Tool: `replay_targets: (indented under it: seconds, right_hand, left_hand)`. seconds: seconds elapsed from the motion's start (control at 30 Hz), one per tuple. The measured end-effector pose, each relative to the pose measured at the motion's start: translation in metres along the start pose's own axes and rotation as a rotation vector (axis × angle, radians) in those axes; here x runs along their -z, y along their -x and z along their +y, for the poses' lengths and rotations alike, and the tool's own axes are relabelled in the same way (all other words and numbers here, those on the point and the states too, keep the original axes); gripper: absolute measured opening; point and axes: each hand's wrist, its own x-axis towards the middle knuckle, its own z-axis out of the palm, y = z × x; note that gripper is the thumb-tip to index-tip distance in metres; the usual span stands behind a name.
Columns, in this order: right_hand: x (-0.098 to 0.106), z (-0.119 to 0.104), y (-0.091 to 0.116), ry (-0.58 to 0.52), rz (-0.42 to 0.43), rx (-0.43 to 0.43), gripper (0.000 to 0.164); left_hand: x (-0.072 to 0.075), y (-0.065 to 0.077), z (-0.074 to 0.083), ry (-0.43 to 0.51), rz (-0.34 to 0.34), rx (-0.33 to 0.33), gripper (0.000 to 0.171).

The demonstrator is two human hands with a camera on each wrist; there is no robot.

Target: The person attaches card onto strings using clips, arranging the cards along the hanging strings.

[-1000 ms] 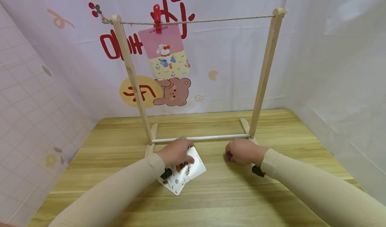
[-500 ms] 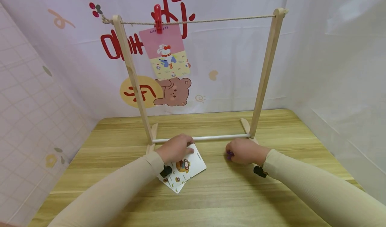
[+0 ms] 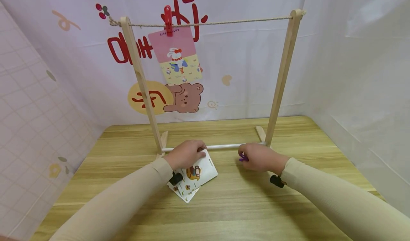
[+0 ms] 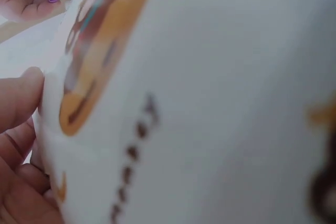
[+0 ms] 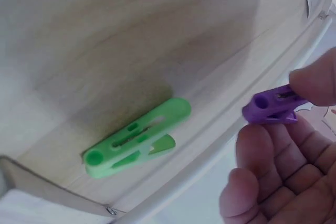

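Observation:
My left hand point(image 3: 186, 155) pinches the top edge of a white card point(image 3: 208, 168) with a monkey drawing; in the left wrist view this card point(image 4: 210, 77) fills most of the frame, thumb on its edge. Beneath it, partly covered, lies another white card point(image 3: 188, 199). My right hand point(image 3: 261, 157) pinches a purple clothespin point(image 5: 270, 103) between thumb and fingers, just above the table near the rack's right foot. In the right wrist view, a green clothespin point(image 5: 134, 135) lies on the table close by; my hand hides it from the head view.
A wooden rack point(image 3: 280, 80) stands behind my hands, with a white crossbar point(image 3: 224, 146) low down and a rope point(image 3: 237, 21) across the top. From the rope's left part, a red clothespin point(image 3: 168, 22) holds a pink and yellow rabbit card point(image 3: 174, 56).
My left hand has moved slightly away from me, shifting the upper monkey card with it. My right hand has risen a little with the purple clothespin, which shows more clearly now.

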Motion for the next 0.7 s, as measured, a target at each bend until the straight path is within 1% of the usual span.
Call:
replay_targets:
  seconds: [0.1,0.17,0.3,0.43,0.7]
  right_hand:
    - [0.001,0.0,-0.001,-0.012,0.022,-0.026,0.016]
    - [0.002,-0.001,-0.001,-0.03,0.034,-0.037,0.018]
    - [0.007,-0.006,-0.001,-0.074,0.063,-0.031,0.023]
    - [0.012,-0.009,0.0,-0.094,0.1,-0.01,0.022]
    - [0.021,-0.008,-0.001,-0.11,0.191,0.02,0.016]
  left_hand:
    - [0.003,0.001,0.001,0.063,-0.02,0.011,0.018]
    - [0.005,0.001,0.001,0.078,-0.019,0.009,0.018]
    - [0.008,0.001,0.003,0.046,0.007,-0.011,0.013]
    - [0.012,0.001,0.007,0.033,0.026,-0.026,0.011]
    - [0.022,0.006,0.019,0.07,0.057,-0.029,0.012]
